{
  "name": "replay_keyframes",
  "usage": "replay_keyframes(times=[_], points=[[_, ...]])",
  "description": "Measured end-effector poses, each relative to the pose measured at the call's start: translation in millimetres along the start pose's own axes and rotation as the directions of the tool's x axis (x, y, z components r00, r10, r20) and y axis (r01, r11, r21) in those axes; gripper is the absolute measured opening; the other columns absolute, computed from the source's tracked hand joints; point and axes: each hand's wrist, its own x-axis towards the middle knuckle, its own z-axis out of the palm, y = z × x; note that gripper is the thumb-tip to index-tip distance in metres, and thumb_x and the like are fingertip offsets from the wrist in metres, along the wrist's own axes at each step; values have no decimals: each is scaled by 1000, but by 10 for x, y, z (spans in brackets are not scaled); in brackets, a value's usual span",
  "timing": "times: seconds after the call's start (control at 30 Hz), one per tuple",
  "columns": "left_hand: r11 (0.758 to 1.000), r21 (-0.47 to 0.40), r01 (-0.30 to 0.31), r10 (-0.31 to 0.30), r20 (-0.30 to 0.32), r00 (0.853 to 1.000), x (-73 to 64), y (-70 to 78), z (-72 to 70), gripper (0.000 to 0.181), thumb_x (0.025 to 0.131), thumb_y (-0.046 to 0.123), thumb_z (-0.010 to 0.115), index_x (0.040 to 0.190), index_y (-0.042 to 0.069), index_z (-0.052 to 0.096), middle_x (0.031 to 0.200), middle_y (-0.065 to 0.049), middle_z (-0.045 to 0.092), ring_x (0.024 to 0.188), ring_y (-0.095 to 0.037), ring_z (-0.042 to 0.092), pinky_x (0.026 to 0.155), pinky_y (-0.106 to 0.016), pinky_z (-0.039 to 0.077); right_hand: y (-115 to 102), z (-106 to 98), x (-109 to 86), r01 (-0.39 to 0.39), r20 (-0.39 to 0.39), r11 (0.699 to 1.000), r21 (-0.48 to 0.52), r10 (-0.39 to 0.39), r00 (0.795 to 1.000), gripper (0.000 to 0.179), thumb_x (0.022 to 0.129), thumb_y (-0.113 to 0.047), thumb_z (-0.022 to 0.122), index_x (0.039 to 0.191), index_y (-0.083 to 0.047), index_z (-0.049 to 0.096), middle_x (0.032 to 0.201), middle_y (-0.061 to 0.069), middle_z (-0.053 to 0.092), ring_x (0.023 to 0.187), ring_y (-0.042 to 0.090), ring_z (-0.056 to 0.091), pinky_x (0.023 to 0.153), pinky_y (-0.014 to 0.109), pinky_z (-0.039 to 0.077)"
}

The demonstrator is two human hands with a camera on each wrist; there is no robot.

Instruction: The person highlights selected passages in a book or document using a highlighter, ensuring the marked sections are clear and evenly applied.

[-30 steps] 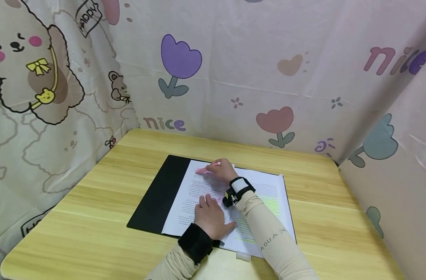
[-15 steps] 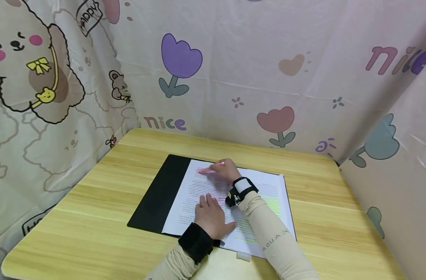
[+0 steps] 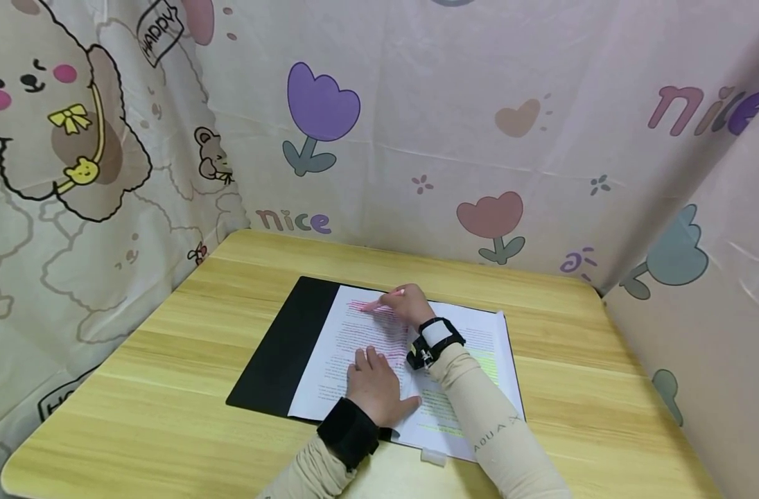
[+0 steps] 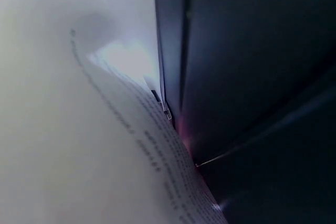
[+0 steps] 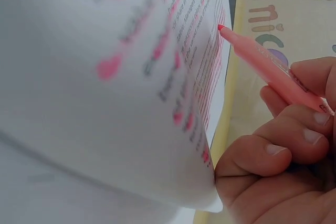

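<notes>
My right hand (image 3: pixel 409 305) pinches a pink highlighter (image 5: pixel 278 72) near the top of the left printed page (image 3: pixel 335 353). In the right wrist view its red tip meets the paper beside pink-marked lines, with the other fingers curled beneath the barrel. My left hand (image 3: pixel 376 388) rests on the lower part of that page, fingers straight and thumb spread toward the middle. Both pages lie in an open black folder (image 3: pixel 282 339). The right page (image 3: pixel 460 315) carries yellow-green marks and is partly covered by my right forearm. The left wrist view shows only blurred paper and dark surfaces, no fingers.
The folder lies on a light wood table (image 3: pixel 167 360). A small pale tab (image 3: pixel 433 457) sticks out at its near edge. Patterned curtains (image 3: pixel 385 138) stand behind the table and at both sides.
My right hand and the highlighter have moved a little to the right along the upper lines of the left page. My left hand has stayed in place.
</notes>
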Motion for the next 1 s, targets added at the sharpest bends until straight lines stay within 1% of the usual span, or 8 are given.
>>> replay_keyframes(times=[0.2,0.27,0.4,0.5,0.63,0.73,0.8,1.0], points=[[1000,7,-2,2,8,1000,11,11,9,105,83,81,59,142,-6,58,147,-30,50,136,-47,47,103,-52,46,23,-74,-28,-11,-11,1000,-20,11,1000,30,89,-18,72,75,7,65,58,-6,42,58,13,38,54,29,30],[1000,8,-1,1,7,1000,6,13,9,105,83,81,59,142,-6,58,147,-30,50,136,-47,48,103,-52,46,31,-102,-35,-13,-14,1000,-24,12,1000,28,88,-18,73,76,6,67,59,-7,44,59,12,39,55,28,30],[1000,5,2,-2,-7,1000,-5,12,3,103,83,80,61,140,-6,59,145,-29,51,134,-46,48,102,-52,46,49,-152,-54,-12,-18,1000,-11,12,1000,29,87,-17,73,68,2,63,57,-7,41,54,11,36,52,28,27],[1000,2,4,-4,-13,1000,-11,13,-5,103,82,80,61,139,-6,60,144,-29,52,133,-46,49,101,-52,46,70,-181,-68,5,-15,1000,-5,-5,1000,28,87,-16,72,68,4,65,56,-8,41,52,11,32,50,28,25],[1000,6,4,-4,-2,1000,-2,17,-4,104,83,81,60,140,-7,59,144,-29,51,134,-46,48,102,-52,46,103,-216,-80,42,-12,999,-31,-42,999,28,88,-15,71,75,9,70,55,-8,42,51,10,31,49,27,24],[1000,9,4,-4,1,1000,7,18,1,104,83,81,60,140,-7,59,145,-30,51,134,-46,48,102,-52,46,115,-241,-83,52,-13,997,-56,-52,999,30,88,-16,70,75,11,70,54,-8,40,49,9,31,48,27,24],[1000,8,5,-5,2,1000,9,18,1,104,83,81,60,141,-6,59,145,-30,51,134,-46,48,103,-52,46,114,-257,-88,57,-16,996,-72,-59,998,28,88,-16,70,76,9,72,54,-9,41,49,9,32,48,26,24],[1000,10,2,-2,-9,1000,-3,21,1,104,83,81,59,140,-6,59,144,-30,51,133,-46,49,102,-52,47,92,-319,-125,43,-18,995,-92,-45,999,27,88,-17,72,71,5,69,56,-8,42,51,9,33,49,26,25]])
